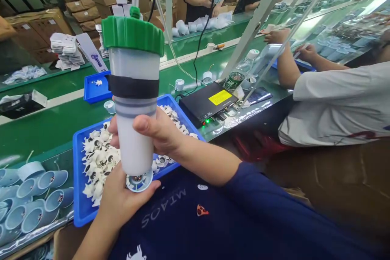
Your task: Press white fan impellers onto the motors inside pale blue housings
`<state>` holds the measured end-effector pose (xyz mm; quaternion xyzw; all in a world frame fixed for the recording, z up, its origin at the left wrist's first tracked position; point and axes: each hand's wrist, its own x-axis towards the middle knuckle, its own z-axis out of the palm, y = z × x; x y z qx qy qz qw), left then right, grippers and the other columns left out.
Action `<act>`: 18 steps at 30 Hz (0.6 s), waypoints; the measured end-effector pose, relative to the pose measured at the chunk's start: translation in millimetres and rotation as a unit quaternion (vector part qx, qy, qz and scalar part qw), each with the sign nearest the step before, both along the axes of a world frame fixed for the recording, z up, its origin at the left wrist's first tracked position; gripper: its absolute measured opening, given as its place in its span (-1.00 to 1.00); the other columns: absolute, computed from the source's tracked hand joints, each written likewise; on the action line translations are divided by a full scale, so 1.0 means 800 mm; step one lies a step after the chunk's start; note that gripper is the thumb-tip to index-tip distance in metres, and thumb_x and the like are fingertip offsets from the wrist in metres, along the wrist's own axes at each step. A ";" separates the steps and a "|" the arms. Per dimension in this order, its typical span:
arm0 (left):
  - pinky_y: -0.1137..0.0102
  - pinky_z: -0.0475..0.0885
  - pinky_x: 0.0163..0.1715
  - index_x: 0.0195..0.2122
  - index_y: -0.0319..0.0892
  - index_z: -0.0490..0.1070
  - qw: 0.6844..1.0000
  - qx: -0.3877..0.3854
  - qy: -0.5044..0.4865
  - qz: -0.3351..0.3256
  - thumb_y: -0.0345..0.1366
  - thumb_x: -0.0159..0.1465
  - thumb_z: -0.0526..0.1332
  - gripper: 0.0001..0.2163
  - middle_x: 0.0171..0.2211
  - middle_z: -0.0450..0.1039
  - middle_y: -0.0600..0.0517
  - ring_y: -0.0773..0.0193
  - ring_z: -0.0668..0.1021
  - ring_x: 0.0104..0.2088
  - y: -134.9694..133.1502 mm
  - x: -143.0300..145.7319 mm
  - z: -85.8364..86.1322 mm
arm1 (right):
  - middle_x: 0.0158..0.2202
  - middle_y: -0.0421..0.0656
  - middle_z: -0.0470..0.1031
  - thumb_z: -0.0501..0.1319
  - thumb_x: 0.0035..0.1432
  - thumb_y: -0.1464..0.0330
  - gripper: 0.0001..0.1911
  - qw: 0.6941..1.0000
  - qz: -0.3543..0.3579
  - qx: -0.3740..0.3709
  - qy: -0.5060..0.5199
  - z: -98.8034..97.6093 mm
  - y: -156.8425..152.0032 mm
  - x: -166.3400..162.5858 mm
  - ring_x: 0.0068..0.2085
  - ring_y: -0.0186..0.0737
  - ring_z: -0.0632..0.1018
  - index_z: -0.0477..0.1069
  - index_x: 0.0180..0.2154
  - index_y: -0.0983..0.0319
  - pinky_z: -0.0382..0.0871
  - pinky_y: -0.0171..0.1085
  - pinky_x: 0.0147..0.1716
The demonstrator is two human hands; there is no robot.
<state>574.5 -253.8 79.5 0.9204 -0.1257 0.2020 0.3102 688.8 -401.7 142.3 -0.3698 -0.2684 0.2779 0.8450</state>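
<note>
My right hand [158,134] is wrapped round a tall white bottle [134,101] with a green ribbed cap and a black band, held upright. Its lower end rests on a small round light-blue part [139,181] that my left hand [120,199] pinches from below. Both hands hover over the near edge of a blue tray [77,170] filled with several small white parts.
Several light-blue round housings [33,199] lie at the left. A green conveyor belt [45,126] runs behind, with a smaller blue tray [93,89]. A black box with a yellow label [207,101] and a water bottle [237,77] stand right. A person in white [335,97] sits alongside; another stands across.
</note>
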 end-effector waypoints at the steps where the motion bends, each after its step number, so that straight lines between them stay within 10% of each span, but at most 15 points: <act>1: 0.36 0.58 -0.42 -0.18 -0.14 0.57 1.000 -0.003 0.007 0.000 0.08 0.21 0.42 -0.62 -0.36 0.64 0.03 0.19 0.64 -0.45 -0.002 0.000 0.001 | -0.35 -0.12 0.55 0.53 -0.25 -0.29 -0.20 1.000 -0.002 -0.007 -0.014 0.000 -0.002 -0.001 -0.32 -0.18 0.62 0.50 -0.26 0.23 0.60 -0.26 -0.40; 12: 0.27 0.53 -0.46 -0.34 -0.11 0.56 0.986 -0.085 0.126 0.063 0.19 0.03 0.44 -0.55 -0.41 0.63 -0.02 0.08 0.64 -0.45 -0.014 0.001 0.007 | -0.27 -0.12 0.54 0.56 -0.39 -0.30 -0.16 0.999 -0.040 -0.028 -0.005 0.007 -0.008 -0.007 -0.26 -0.16 0.63 0.46 -0.28 0.20 0.62 -0.23 -0.32; 18: 0.23 0.59 -0.31 0.09 -0.08 0.57 0.964 -0.023 0.266 0.016 0.20 -0.03 0.45 -0.30 -0.13 0.70 -0.08 0.01 0.69 -0.28 0.021 0.019 0.004 | -0.28 -0.20 0.56 0.58 -0.26 -0.19 -0.22 0.993 -0.117 0.026 0.016 -0.009 -0.030 0.016 -0.35 -0.27 0.61 0.46 -0.18 0.20 0.63 -0.27 -0.35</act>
